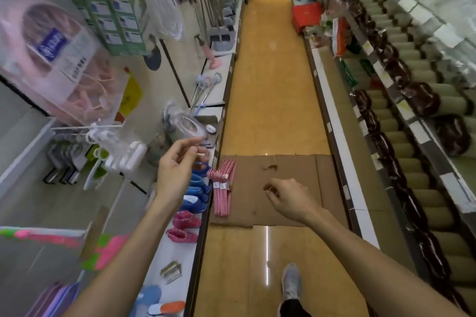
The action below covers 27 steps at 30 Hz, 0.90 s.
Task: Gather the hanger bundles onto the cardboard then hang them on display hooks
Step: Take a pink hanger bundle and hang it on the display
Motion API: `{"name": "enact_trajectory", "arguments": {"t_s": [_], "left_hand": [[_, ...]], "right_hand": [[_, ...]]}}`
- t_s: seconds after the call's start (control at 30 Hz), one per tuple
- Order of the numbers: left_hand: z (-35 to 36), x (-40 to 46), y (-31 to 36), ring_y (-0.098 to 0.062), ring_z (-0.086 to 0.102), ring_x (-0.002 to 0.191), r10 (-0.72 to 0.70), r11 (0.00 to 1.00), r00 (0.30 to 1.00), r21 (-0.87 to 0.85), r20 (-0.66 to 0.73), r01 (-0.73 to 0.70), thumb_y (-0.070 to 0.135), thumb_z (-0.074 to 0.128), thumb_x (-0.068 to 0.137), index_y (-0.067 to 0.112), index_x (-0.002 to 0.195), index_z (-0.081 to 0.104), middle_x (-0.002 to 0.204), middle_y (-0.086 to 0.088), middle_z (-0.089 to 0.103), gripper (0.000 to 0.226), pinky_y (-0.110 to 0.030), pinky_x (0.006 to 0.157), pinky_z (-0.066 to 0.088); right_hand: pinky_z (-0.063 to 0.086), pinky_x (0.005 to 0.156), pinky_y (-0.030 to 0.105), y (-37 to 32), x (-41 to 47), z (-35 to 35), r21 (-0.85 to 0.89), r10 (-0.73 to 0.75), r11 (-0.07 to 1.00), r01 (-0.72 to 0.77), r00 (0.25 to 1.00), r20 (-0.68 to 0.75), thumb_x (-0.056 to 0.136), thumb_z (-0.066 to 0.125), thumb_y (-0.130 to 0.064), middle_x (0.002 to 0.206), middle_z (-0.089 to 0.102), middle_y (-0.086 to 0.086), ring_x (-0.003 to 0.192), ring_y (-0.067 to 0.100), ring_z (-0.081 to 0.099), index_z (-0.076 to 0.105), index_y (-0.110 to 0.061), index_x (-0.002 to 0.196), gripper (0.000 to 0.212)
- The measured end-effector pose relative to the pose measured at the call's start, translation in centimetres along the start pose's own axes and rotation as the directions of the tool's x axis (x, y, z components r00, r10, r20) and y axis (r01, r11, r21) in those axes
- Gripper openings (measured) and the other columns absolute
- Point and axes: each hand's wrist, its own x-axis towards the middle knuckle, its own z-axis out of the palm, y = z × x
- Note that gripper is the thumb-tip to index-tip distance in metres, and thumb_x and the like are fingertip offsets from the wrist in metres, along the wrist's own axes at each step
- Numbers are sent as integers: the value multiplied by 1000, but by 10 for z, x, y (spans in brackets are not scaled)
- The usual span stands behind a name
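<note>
Left of the cardboard [283, 188], the left hand [177, 165] hovers half-curled and empty by the shelf. Pink hanger bundles [223, 188] lie on the cardboard's left edge. Above its middle, the right hand [288, 195] hangs loosely curled, empty. Gathering seems done; hanging calls for grasping a bundle.

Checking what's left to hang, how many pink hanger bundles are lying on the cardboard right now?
1: the pink hanger bundle lies along the left edge of the cardboard, beside the shelf. It may be several tied packs together; blur hides that.
</note>
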Motion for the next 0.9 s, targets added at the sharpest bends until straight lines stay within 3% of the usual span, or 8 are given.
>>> {"name": "enact_trajectory", "arguments": {"t_s": [0.13, 0.3, 0.43, 0.5, 0.6, 0.73, 0.83, 0.9], "left_hand": [[25, 65, -41, -17, 70, 81, -75, 997, 996, 27, -51, 77, 9, 50, 101, 20, 108, 68, 94, -2, 72, 22, -37, 77, 57], [50, 117, -125, -9, 64, 59, -220, 975, 967, -69, -127, 213, 4, 47, 102, 3, 111, 64, 93, -14, 66, 19, -20, 51, 51], [55, 163, -222, -9, 64, 57, -281, 960, 946, -35, -162, 279, 5, 49, 102, 5, 108, 64, 97, -15, 67, 16, -18, 48, 49], [53, 190, -280, -11, 66, 62, -297, 953, 938, 10, -179, 304, 8, 51, 102, 13, 103, 66, 96, -11, 69, 17, -24, 51, 52], [50, 222, -368, -26, 69, 78, -278, 953, 939, 67, -204, 297, 10, 51, 102, 19, 100, 68, 95, -5, 71, 20, -40, 69, 56], [48, 251, -478, -24, 67, 82, -289, 947, 931, 79, -222, 313, 12, 53, 101, 21, 102, 68, 95, -4, 71, 17, -45, 77, 56], [52, 270, -551, -30, 68, 83, -291, 931, 940, 173, -180, 321, 17, 56, 99, 29, 101, 67, 89, 2, 71, 16, -50, 80, 56], [58, 284, -591, -27, 67, 92, -281, 919, 948, 242, -149, 310, 19, 56, 98, 30, 103, 65, 94, 6, 69, 14, -49, 85, 55]], "right_hand": [[56, 85, 42, 31, 75, 22, 1, 11, 1000, -11, 998, 63, 100, 46, -35, 112, 72, -6, 102, 16, 67, 65, -28, 116, 26], [56, 82, 36, 71, 151, 81, 30, 5, 1000, -9, 990, 139, 101, 45, -31, 110, 71, -10, 98, 11, 66, 66, -28, 116, 27], [47, 79, 20, 107, 205, 159, 167, 24, 984, -60, 978, 207, 99, 49, -31, 111, 72, -10, 96, 7, 65, 68, -26, 115, 26], [44, 77, 16, 126, 228, 204, 217, 24, 973, -77, 971, 238, 100, 50, -29, 113, 70, -10, 97, 3, 63, 67, -25, 119, 26], [47, 83, 15, 159, 260, 277, 255, 23, 963, -92, 965, 261, 99, 52, -28, 116, 69, -11, 97, 0, 62, 65, -26, 124, 29], [49, 84, 16, 202, 301, 372, 237, 64, 962, -137, 954, 293, 99, 54, -28, 108, 69, -13, 91, 1, 63, 66, -27, 120, 24], [52, 84, 23, 225, 338, 430, 245, 87, 956, -161, 954, 289, 98, 55, -26, 101, 68, -11, 86, 3, 63, 66, -30, 113, 19], [51, 82, 21, 235, 366, 463, 241, 97, 957, -164, 958, 268, 99, 54, -27, 101, 66, -10, 86, 3, 61, 66, -26, 115, 20]]}}
